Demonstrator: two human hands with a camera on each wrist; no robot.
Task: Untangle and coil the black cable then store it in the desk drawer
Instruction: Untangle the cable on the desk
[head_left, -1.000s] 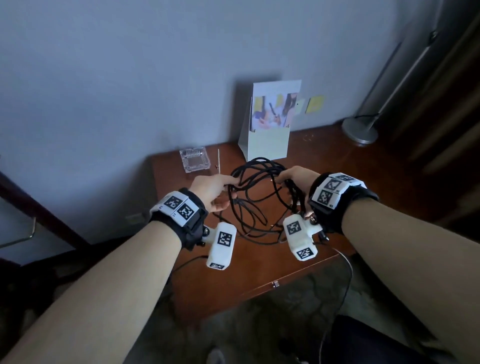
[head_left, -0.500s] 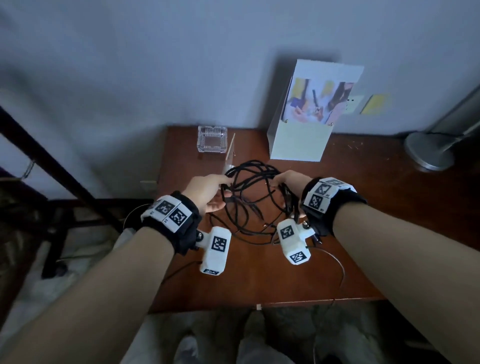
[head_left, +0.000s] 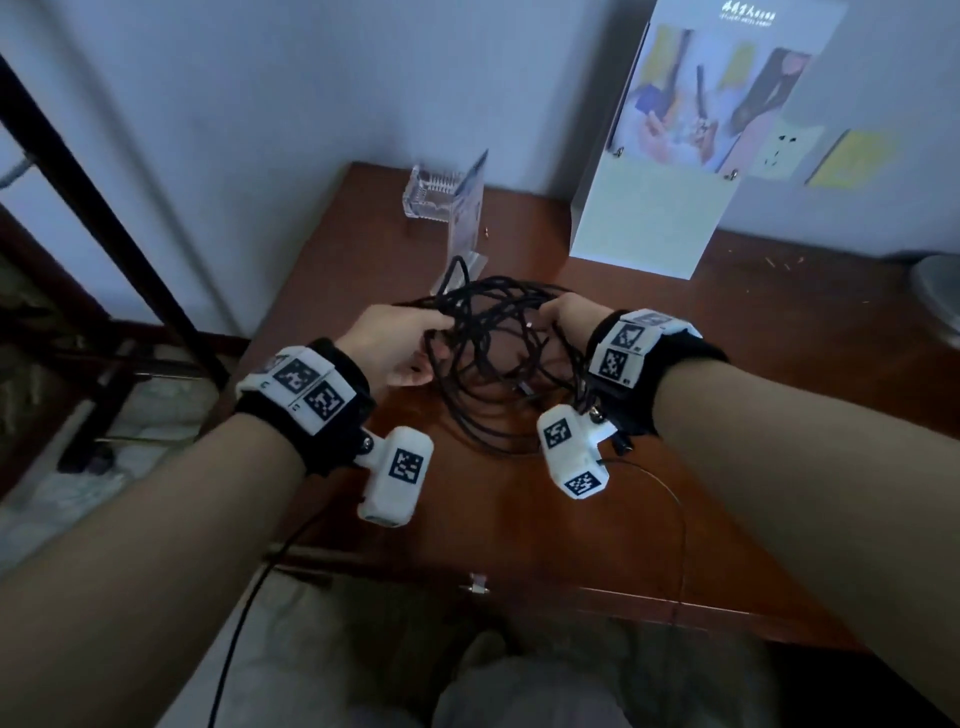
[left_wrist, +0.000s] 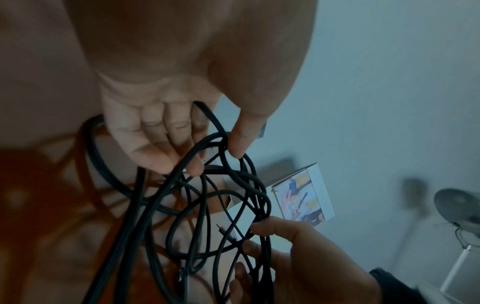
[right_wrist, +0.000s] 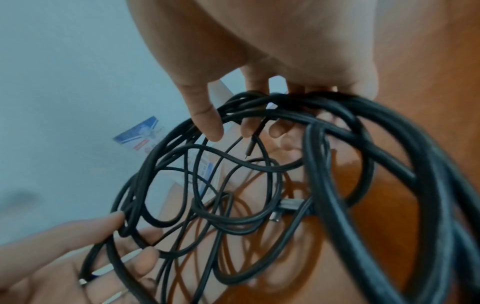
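Note:
The black cable (head_left: 493, 358) is a loose tangle of several loops, held a little above the brown desk (head_left: 509, 514), with its lower loops on the wood. My left hand (head_left: 400, 345) grips its left side. In the left wrist view the thumb and fingers (left_wrist: 166, 142) pinch strands of the cable (left_wrist: 202, 207). My right hand (head_left: 569, 317) holds the right side. In the right wrist view its fingers (right_wrist: 207, 117) curl round a bundle of loops of the cable (right_wrist: 327, 164). A plug end hangs inside the tangle. The drawer knob (head_left: 479, 583) shows at the desk's front edge.
A white paper bag with a colourful picture (head_left: 660, 208) stands at the back against the wall. A clear glass dish (head_left: 431, 195) and a small card stand (head_left: 466, 228) sit at the back left. A lamp base (head_left: 941, 291) is at the far right.
The head view has swung down and closer to the desk. Both hands have kept their hold on the two sides of the tangle.

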